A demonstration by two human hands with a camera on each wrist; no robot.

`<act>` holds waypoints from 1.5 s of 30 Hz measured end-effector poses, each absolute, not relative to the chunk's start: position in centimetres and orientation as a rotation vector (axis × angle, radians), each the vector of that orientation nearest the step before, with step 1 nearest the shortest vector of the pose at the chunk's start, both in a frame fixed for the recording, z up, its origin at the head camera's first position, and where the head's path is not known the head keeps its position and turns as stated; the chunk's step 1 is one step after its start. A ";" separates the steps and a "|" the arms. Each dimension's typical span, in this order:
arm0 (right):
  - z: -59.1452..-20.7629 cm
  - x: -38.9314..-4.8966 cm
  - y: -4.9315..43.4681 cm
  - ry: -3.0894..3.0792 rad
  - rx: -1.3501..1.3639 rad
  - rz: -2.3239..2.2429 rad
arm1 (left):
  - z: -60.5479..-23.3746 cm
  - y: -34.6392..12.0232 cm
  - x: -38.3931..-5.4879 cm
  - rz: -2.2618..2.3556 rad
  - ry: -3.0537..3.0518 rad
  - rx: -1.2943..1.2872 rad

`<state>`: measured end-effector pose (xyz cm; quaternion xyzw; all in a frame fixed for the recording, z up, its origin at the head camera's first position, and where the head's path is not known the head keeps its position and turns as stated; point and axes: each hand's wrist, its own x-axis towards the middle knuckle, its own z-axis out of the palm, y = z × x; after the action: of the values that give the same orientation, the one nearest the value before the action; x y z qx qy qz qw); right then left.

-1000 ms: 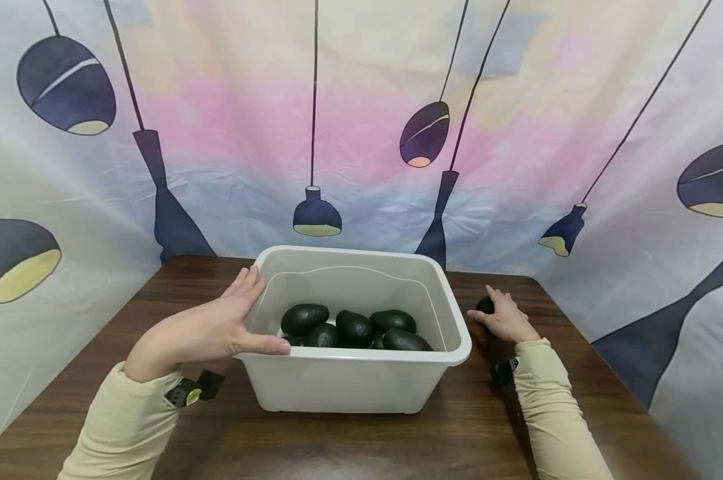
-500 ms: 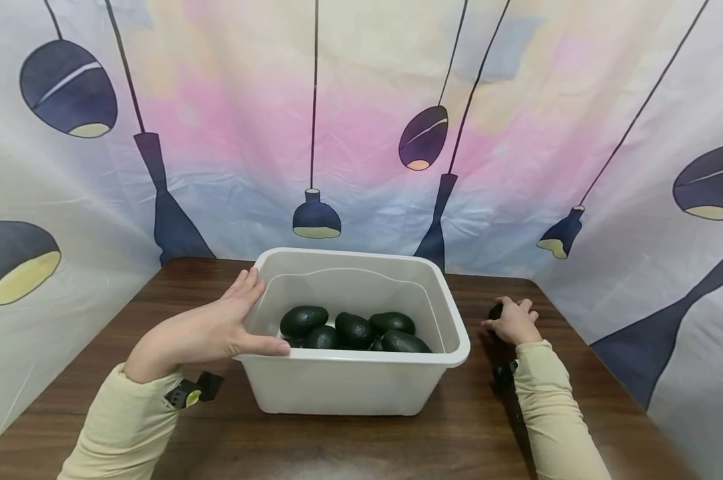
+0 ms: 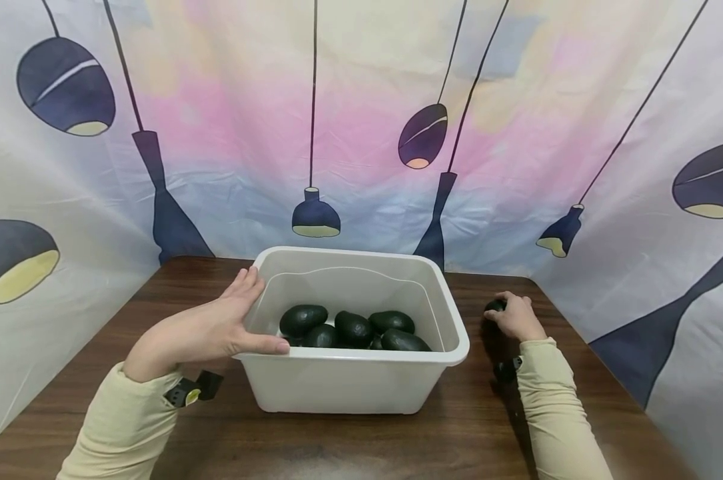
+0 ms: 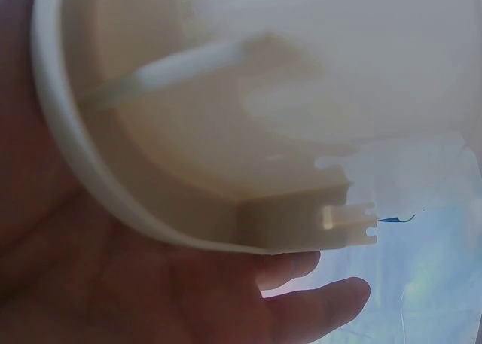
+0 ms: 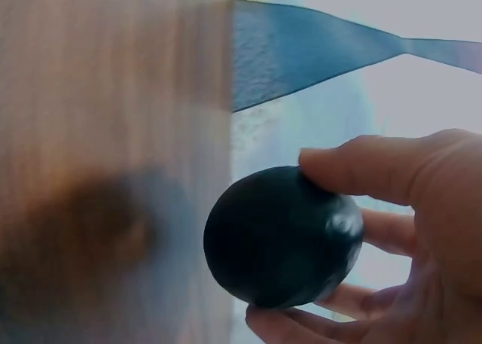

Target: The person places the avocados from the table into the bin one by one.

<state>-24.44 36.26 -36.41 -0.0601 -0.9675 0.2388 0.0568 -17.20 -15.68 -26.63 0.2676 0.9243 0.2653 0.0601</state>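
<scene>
A white plastic tub (image 3: 346, 383) stands mid-table with several dark green avocados (image 3: 354, 329) piled inside. My left hand (image 3: 208, 333) rests against its near left corner, thumb along the front rim and straight fingers along the left side. In the left wrist view, fingers (image 4: 324, 310) stretch out below the tub's rim (image 4: 71, 144). To the right of the tub, my right hand (image 3: 520, 319) holds one avocado (image 3: 496, 305). From the right wrist, thumb and fingertips pinch this avocado (image 5: 279, 238) on opposite sides, and its dark shadow falls on the tabletop beside it.
The brown wooden table (image 3: 313, 447) extends around the tub. A cloth backdrop (image 3: 235, 127) printed with hanging lamps encloses the back and both sides. Each forearm wears a pale yellow sleeve (image 3: 550, 393) and a small black wrist device (image 3: 194, 390).
My right hand has moved slightly right, away from the tub, with the avocado; its spread fingers have closed around it. The left hand and the tub stay in place.
</scene>
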 end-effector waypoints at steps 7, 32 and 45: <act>-33.6 -23.3 35.7 -2.806 -0.113 0.790 | -26.5 -15.6 -17.3 0.775 2.811 0.815; -26.3 -17.8 28.8 -2.326 0.455 0.976 | -26.7 -15.7 -17.2 0.805 2.793 0.798; -26.3 -17.0 26.6 -2.368 0.750 1.011 | -26.7 -15.7 -17.3 0.794 2.798 0.807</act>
<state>-17.01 26.56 -26.29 0.2722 -0.8598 0.3671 0.2278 -17.28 -15.66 -26.72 0.2670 0.9253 0.2624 0.0615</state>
